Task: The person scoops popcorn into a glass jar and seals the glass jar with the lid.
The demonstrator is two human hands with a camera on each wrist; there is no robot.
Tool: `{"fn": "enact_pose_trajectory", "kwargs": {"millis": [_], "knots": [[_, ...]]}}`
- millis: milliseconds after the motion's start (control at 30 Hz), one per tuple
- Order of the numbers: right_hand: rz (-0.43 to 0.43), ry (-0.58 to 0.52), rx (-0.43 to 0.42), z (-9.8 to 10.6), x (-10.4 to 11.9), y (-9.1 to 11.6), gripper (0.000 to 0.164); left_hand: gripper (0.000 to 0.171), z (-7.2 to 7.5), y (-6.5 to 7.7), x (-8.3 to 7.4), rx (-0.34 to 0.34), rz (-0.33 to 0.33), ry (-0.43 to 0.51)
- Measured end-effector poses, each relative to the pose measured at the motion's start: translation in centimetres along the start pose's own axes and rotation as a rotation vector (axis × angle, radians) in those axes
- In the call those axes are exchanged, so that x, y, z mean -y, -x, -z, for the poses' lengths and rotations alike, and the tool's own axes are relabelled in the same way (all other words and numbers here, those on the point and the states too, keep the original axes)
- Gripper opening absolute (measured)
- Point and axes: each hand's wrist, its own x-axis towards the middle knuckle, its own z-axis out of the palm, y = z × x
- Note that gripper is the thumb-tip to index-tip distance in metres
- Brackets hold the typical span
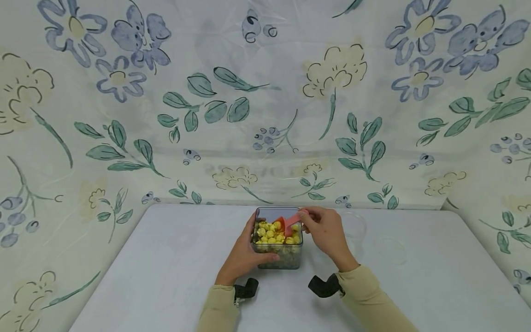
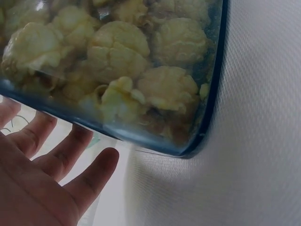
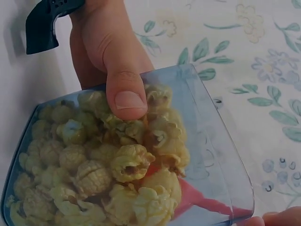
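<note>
A clear, bluish square container [image 1: 286, 263] full of yellow popcorn [image 1: 270, 234] stands on the white table. My left hand [image 1: 240, 256] grips it from the left, thumb across the near wall and fingers along the left side. In the right wrist view the left thumb [image 3: 127, 89] presses the see-through wall. My right hand [image 1: 329, 230] pinches the handle of a red scoop [image 1: 292, 222] above the container's right rim. The scoop's head dips among the popcorn, partly hidden by it. In the left wrist view, popcorn [image 2: 117, 49] shows through the wall beside the left fingers [image 2: 96, 176].
A faint, clear round item [image 1: 357, 230] lies on the table [image 1: 174, 263] right of the container, partly behind the right hand. Another pale ring shape shows farther right, too faint to identify. A flower-patterned cloth [image 1: 282, 106] rises behind the table and along its sides.
</note>
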Motion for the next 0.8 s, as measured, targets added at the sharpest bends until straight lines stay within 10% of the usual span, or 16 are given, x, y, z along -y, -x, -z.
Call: {"fn": "enact_pose_trajectory", "kwargs": {"millis": [800], "knots": [[0.010, -0.068, -0.112, -0.9, -0.2, 0.8, 0.016, 0.115, 0.1, 0.0, 0.0, 0.004, 0.000, 0.004]]}}
